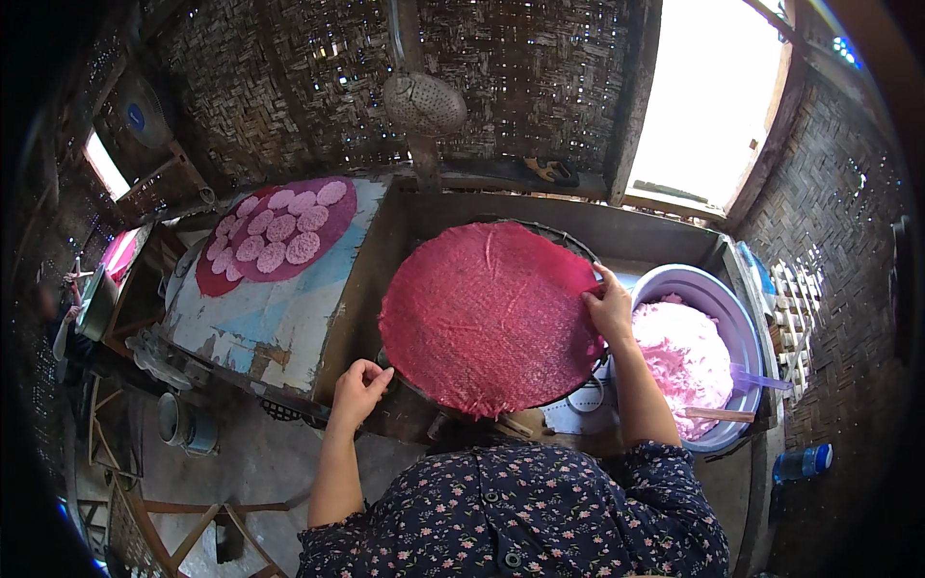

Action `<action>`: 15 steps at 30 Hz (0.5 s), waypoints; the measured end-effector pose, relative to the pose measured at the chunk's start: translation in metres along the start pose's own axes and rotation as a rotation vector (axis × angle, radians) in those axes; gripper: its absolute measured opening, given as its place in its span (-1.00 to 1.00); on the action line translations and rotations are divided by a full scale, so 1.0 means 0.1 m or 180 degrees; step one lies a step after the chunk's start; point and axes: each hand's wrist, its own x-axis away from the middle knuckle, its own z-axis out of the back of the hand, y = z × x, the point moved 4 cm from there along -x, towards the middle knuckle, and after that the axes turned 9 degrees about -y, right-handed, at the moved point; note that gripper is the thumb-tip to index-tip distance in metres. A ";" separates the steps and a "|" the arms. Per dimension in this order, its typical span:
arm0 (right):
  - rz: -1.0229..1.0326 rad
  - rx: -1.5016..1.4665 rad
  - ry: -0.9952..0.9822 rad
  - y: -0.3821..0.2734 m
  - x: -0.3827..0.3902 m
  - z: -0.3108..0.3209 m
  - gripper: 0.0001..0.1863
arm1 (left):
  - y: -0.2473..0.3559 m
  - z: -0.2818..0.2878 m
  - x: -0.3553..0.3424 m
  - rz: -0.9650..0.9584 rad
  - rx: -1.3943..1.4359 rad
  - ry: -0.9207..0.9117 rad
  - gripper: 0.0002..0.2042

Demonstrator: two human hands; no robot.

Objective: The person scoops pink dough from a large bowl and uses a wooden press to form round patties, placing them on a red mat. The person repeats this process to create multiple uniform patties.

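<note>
A round red mesh cloth lies over a dark-rimmed round tray in front of me. My right hand grips the right edge of the cloth and tray, with the thumb on top. At the lower left edge is my left hand, its fingers curled and the thumb and fingertips close together. Whether they pinch the cloth's edge or something thin, I cannot make out. Beside my right forearm stands a lavender basin of fluffy pink mixture, with a purple plastic handle and a wooden one sticking out.
On the left tabletop, several round pink lacy pieces lie on red and magenta round cloths. A perforated ladle hangs on the woven wall. A handsaw rests on the ledge. A blue-capped bottle is at the right.
</note>
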 end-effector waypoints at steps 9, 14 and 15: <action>0.0126 0.0017 0.0514 0.19 -0.12 0.15 -0.40 | -0.11 -0.19 0.00 0.0095 0.0145 -0.0501 -0.75; -0.0153 0.0054 0.0236 0.23 -0.12 0.22 -0.36 | -0.66 -0.62 -0.09 0.0663 -0.1418 -0.1538 -0.59; -0.0159 0.0052 0.0184 0.22 -0.12 0.23 -0.35 | -0.79 -0.73 -0.10 0.0643 -0.1657 -0.1679 -0.57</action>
